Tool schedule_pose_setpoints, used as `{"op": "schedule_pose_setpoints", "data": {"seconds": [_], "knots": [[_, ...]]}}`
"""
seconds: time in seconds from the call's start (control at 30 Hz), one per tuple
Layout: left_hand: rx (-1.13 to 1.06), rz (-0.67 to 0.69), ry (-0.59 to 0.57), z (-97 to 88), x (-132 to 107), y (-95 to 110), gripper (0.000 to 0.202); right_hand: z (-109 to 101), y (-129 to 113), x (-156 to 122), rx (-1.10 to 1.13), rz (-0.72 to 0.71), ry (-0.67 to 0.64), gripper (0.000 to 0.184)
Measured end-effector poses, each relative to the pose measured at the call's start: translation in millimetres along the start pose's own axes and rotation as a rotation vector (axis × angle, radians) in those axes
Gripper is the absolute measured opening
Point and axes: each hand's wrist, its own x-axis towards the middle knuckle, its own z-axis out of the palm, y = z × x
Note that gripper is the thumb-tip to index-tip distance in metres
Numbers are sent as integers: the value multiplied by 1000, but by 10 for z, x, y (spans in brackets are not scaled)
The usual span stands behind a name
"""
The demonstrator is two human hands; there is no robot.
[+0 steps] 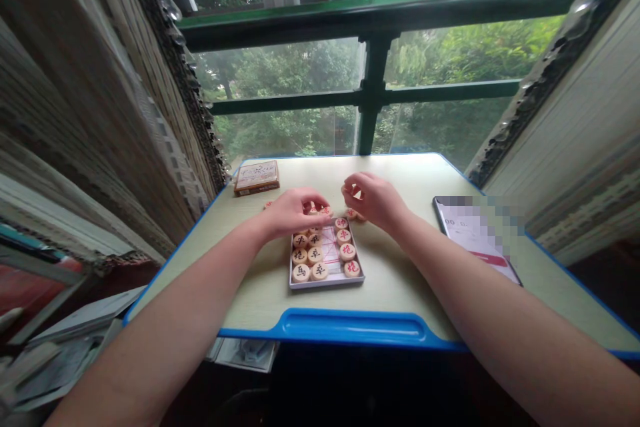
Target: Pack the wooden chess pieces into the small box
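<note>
Green-painted window bars (373, 93) are observed across the far side of the station, with a woven bamboo blind (120, 113) hanging at the left. A pale green bench with a blue plastic edge (390, 287) is positioned against the window, an arrangement judged to admit daylight onto the work surface. A black-edged tablet showing a white page (475, 240) is set to the right, partly obscured by pixelation, and a small brown cardboard box (257, 178) is placed at the far left corner; both appear to be kept clear of the working area. A shallow white rectangular tray (327, 285) is located centrally, within reach of both hands, and a paper sheet ruled in red (330, 247) is laid inside it. Round pale wooden pieces with red and black characters (315, 255) are packed into the tray, and further pieces are loose beyond its far edge. The left hand (295, 213) is curved downward over those loose pieces, narrowly closed. The right hand (375, 200) is held in a narrow pinch just beyond the tray. Whether either hand holds a piece cannot be confirmed.
</note>
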Motion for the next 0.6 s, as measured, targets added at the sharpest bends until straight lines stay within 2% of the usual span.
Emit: {"op": "schedule_pose_setpoints", "data": {"seconds": [0.1,0.2,0.3,0.37,0.47,0.6], "knots": [[24,-3,13,-3,11,-29,31,-216,-105,-17,36,-35,-46,3],[22,-44,21,-15,33,-99,31,-466,-314,-48,80,-26,-200,4],[29,-75,36,-22,54,-180,31,-625,-521,-90,3,13,-391,4],[27,-63,46,-21,59,-214,32,-659,-591,-113,-30,33,-491,5],[22,-36,60,-21,53,-212,33,-644,-571,-118,28,59,-604,4],[26,-30,78,-29,46,-178,32,-622,-449,-72,110,165,-641,7]]}}
